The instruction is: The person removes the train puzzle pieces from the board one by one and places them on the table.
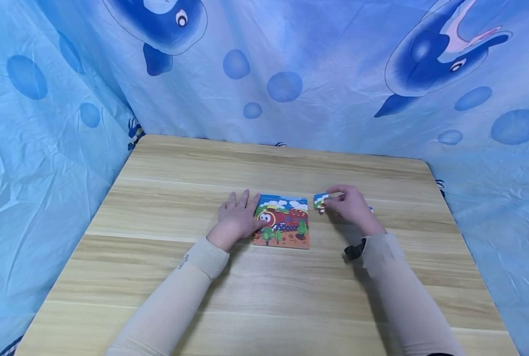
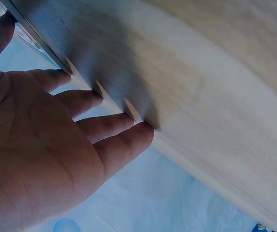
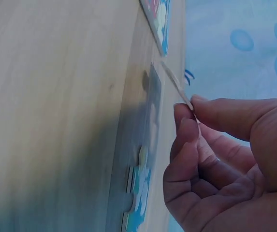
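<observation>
A square jigsaw puzzle (image 1: 286,240) with a red train picture lies flat on the table. At its left side rests my left hand (image 1: 237,221), fingers spread and straight, with the index finger and thumb on the puzzle's edge. In the left wrist view the fingertips (image 2: 145,130) of this hand meet the tabletop. My right hand (image 1: 352,205), to the right of the puzzle, pinches a jigsaw piece (image 1: 319,200) between thumb and fingers. The right wrist view shows that piece (image 3: 175,83) edge-on, raised over the table.
More jigsaw pieces (image 3: 139,193) lie on the table under the right hand; a bit of one (image 1: 371,209) shows beyond the wrist. The wooden table (image 1: 264,306) is bordered by a blue dolphin-print curtain (image 1: 326,123) at the back and sides.
</observation>
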`<state>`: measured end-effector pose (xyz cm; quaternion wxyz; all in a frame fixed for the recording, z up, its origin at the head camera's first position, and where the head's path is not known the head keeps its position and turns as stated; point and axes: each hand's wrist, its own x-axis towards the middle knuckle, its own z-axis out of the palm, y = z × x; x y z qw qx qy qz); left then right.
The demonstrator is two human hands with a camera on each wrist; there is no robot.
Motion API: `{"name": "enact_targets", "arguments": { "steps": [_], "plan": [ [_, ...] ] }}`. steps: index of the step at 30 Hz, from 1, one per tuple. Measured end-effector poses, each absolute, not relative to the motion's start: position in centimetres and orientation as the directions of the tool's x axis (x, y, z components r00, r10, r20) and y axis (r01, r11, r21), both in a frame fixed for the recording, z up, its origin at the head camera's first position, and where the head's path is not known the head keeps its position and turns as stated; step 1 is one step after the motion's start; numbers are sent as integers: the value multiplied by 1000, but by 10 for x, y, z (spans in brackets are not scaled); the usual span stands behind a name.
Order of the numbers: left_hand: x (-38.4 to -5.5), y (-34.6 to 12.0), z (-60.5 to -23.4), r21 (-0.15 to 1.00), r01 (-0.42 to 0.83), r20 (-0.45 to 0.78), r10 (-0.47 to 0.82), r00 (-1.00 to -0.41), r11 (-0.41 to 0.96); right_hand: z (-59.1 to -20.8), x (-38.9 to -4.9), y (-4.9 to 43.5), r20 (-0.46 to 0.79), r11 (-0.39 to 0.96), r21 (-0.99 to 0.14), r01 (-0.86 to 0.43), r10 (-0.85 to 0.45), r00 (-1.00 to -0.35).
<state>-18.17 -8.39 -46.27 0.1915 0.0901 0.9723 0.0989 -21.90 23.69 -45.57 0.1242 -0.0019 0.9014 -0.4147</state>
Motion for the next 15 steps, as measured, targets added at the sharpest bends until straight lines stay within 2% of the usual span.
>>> {"name": "enact_targets", "arguments": {
  "steps": [6, 10, 15],
  "plan": [
    [-181, -84, -461, 216, 132, -368, 206, -907, 967, -458, -215, 237, -232, 695, -711, 102, -95, -968],
    [-186, -86, -474, 228, 147, -340, 220, -914, 962, -462, -215, 233, -210, 747, -661, 68, -97, -973],
    [-183, -84, -464, 217, 142, -355, 214, -910, 966, -466, -217, 231, -193, 804, -594, 32, -104, -976]
  ]
}}
